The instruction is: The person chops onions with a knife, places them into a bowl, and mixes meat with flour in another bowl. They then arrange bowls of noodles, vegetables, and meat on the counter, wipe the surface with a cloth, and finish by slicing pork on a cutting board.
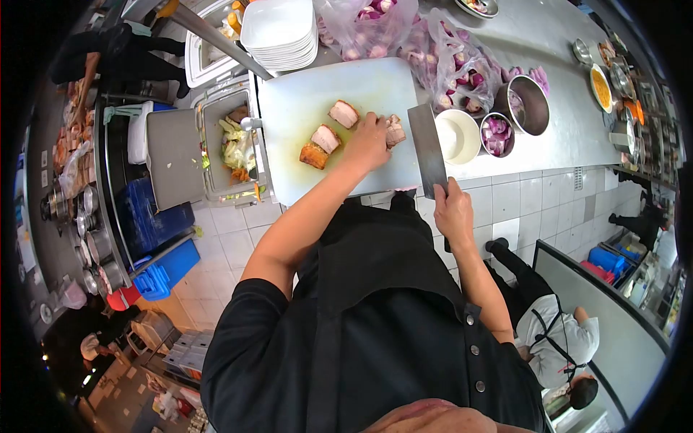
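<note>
My right hand (pixel 453 208) is wrapped round the handle of a cleaver (pixel 427 148), whose broad blade stands just past the right edge of a white cutting board (pixel 292 108). On the board, the bent fingers of my left hand (pixel 368 144) grip a piece of roast pork (pixel 395 133), which looks cut into slices at its right end. To the left of that hand lie more chunks of pork: one (pixel 344 114) nearer the back, and a pale one (pixel 325 138) beside a browned one (pixel 313 156). Yellowish juice wets the board around them.
Behind the board are stacked white plates (pixel 280 36) and plastic bags of red onions (pixel 451 65). A white tub (pixel 458 137), a pot of cut onion (pixel 497 135) and a steel pot (pixel 522 105) stand right. A scrap-filled sink (pixel 234 148) adjoins left. A co-worker (pixel 552 335) is behind right.
</note>
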A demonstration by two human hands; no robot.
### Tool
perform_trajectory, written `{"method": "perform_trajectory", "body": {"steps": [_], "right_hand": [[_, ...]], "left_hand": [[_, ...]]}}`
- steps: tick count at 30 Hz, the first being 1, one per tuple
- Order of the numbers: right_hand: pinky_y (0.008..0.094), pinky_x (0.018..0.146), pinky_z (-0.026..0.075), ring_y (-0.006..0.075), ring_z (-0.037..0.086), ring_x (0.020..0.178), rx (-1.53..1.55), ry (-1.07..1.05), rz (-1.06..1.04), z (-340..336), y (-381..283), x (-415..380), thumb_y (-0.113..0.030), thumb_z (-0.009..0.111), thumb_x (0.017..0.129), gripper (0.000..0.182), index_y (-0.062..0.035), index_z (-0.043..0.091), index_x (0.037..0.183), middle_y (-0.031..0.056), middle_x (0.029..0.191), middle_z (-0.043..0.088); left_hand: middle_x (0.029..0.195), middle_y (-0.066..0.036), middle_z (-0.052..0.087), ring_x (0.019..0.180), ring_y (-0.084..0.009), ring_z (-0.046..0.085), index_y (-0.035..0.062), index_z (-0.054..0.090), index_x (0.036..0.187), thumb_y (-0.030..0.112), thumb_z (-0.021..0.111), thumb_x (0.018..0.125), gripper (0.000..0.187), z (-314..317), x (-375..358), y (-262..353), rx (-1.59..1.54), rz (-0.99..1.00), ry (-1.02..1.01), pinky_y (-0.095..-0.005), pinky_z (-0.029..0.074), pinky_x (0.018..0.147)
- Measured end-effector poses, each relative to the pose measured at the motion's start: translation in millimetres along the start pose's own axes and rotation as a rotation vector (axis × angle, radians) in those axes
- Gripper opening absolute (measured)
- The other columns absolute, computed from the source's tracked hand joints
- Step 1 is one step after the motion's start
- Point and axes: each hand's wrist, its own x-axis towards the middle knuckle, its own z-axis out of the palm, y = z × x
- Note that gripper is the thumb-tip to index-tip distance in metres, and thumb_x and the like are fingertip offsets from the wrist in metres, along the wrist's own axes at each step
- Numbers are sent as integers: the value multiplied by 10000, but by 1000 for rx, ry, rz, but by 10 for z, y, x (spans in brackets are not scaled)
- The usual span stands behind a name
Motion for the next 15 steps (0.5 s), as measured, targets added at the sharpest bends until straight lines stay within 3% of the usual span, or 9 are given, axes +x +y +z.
{"method": "perform_trajectory", "body": {"steps": [3,9,11,12,14,15], "right_hand": [[591,612,448,528,607,671,18,8,8,-1,9,29,-169,637,997,247,32,541,888,296,666,612],[562,611,442,544,593,711,41,-16,39,-17,-50,57,-155,620,1007,261,56,521,889,309,726,616],[554,604,444,540,598,706,49,-15,19,-18,-49,49,-154,621,1006,261,57,522,889,306,722,616],[554,604,444,540,598,706,49,-17,18,-15,-61,51,-154,621,1006,261,57,522,889,306,722,616],[586,629,457,542,611,706,87,-37,17,8,-122,55,-153,614,1001,240,32,524,877,298,708,631],[586,629,457,542,611,706,87,-42,8,42,-141,55,-153,614,1001,240,32,524,877,298,708,631]], "left_hand": [[1301,-221,529,1172,-433,593,-60,563,1344,107,795,800,615,207,93,-26,-9,13,71,-497,532,981],[1366,-197,530,1276,-388,559,-38,552,1407,-2,704,775,651,-153,126,108,-149,-71,-74,-450,493,1057],[1328,-184,571,1291,-372,558,11,580,1403,-5,675,796,615,-331,156,-248,-12,123,118,-441,498,1048],[1328,-184,571,1291,-372,558,11,580,1403,-5,675,796,615,-441,164,-435,-13,121,118,-441,498,1048],[1238,-147,631,1239,-363,578,35,651,1300,43,644,840,460,-644,156,-745,424,208,240,-443,515,1001],[1238,-147,631,1239,-363,578,35,651,1300,43,644,840,460,-659,150,-794,426,199,245,-443,515,1001]]}}
